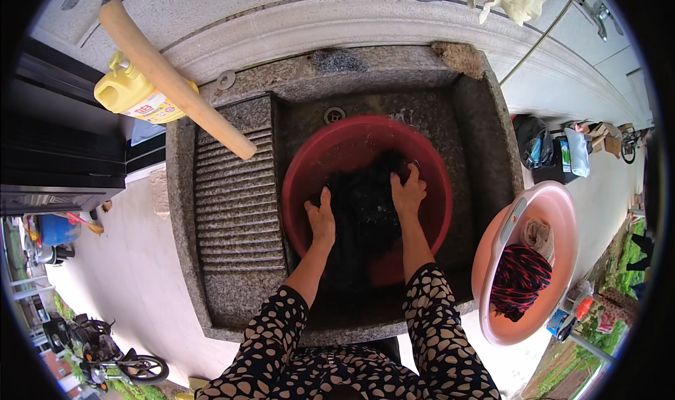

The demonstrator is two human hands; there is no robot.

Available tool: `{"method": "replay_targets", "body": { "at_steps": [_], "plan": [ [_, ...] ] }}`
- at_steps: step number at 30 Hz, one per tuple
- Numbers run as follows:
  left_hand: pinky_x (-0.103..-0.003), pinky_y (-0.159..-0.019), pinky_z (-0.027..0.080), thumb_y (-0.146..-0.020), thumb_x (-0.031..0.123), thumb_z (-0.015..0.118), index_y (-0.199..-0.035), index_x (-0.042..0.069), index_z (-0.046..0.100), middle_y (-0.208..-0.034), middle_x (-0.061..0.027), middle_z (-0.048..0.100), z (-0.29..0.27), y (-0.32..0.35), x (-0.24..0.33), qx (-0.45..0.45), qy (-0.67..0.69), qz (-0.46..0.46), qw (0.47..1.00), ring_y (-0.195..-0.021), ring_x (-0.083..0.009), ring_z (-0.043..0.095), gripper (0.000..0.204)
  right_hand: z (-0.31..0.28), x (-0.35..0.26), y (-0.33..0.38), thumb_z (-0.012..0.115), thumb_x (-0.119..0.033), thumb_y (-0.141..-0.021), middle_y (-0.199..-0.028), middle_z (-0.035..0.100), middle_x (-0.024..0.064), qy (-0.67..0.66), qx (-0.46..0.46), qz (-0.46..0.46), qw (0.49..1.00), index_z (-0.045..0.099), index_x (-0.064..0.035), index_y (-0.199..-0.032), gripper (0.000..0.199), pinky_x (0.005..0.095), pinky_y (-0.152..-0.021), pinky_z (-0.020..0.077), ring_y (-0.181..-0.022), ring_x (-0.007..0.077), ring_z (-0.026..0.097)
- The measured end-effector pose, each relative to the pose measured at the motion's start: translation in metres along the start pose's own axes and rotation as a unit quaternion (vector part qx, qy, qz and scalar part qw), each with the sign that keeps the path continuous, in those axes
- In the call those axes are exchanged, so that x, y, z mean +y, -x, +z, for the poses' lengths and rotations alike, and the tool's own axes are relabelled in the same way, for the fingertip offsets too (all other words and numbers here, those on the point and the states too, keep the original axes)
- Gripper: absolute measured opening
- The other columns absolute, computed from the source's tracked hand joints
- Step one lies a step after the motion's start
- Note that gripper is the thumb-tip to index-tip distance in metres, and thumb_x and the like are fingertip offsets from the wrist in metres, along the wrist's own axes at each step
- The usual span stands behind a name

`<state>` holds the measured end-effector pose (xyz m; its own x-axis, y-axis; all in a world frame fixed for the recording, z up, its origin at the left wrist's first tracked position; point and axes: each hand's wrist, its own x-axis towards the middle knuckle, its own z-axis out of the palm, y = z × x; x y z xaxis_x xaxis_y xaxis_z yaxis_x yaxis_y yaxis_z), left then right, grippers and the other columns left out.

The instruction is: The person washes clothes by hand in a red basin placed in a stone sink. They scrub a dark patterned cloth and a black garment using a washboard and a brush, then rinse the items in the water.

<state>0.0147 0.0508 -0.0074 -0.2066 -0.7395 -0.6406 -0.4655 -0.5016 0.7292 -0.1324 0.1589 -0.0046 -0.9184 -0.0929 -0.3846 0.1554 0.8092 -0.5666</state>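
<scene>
Both hands down in the red basin, right on the dark cloth!
Here's the left hand at the left side of the cloth, thumb and fingers apart; across from it, the right hand touches the right side, fingers bent, and whether either grips any fabric I cannot tell. The cloth lies wet and bunched in the basin, which sits inside the stone sink, right of the ribbed washboard along the left edge. At the back left corner, a wooden stick slants in front of a yellow jug. And over at the front right corner, a pink tub holds a red-and-black cloth and a pale cloth.
</scene>
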Motion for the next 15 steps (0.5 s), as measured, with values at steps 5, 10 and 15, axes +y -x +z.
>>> {"method": "replay_targets", "body": {
  "at_steps": [5,10,15],
  "plan": [
    [-0.042,-0.093,0.042,-0.083,0.035,0.062,-0.128,0.002,0.045,-0.117,-0.0259,0.055,0.024,-0.031,-0.013,-0.114,-0.278,0.101,0.949,-0.111,-0.0383,0.053,0.058,0.056,0.032,0.002,0.064,-0.025,-0.081,-0.133,0.036,0.0182,0.190,-0.030,-0.183,0.964,0.053,-0.0250,-0.121,0.042,0.0598,-0.092,0.0365,-0.119,0.0417,0.036],
    [-0.042,-0.084,0.049,-0.079,0.021,0.065,-0.110,0.009,0.057,-0.096,-0.0103,0.064,0.002,-0.035,-0.014,-0.044,0.279,0.055,0.958,-0.085,-0.0302,0.061,0.035,0.038,0.026,-0.021,0.063,-0.012,-0.076,-0.133,0.036,0.0161,-0.009,0.119,-0.027,0.992,0.060,-0.0150,-0.111,0.035,0.0537,-0.094,0.0393,-0.116,0.0428,0.039],
    [-0.045,-0.094,0.043,-0.080,0.058,0.057,-0.115,0.009,0.054,-0.119,-0.0084,0.055,0.013,-0.008,0.051,-0.256,0.379,-0.214,0.863,-0.107,-0.0283,0.053,0.061,0.039,-0.002,0.002,0.053,-0.003,-0.068,-0.087,0.050,0.0069,-0.414,-0.169,-0.180,0.876,0.057,0.0006,-0.087,0.019,0.0358,-0.082,0.0404,-0.086,0.0302,0.045]
  ]
}}
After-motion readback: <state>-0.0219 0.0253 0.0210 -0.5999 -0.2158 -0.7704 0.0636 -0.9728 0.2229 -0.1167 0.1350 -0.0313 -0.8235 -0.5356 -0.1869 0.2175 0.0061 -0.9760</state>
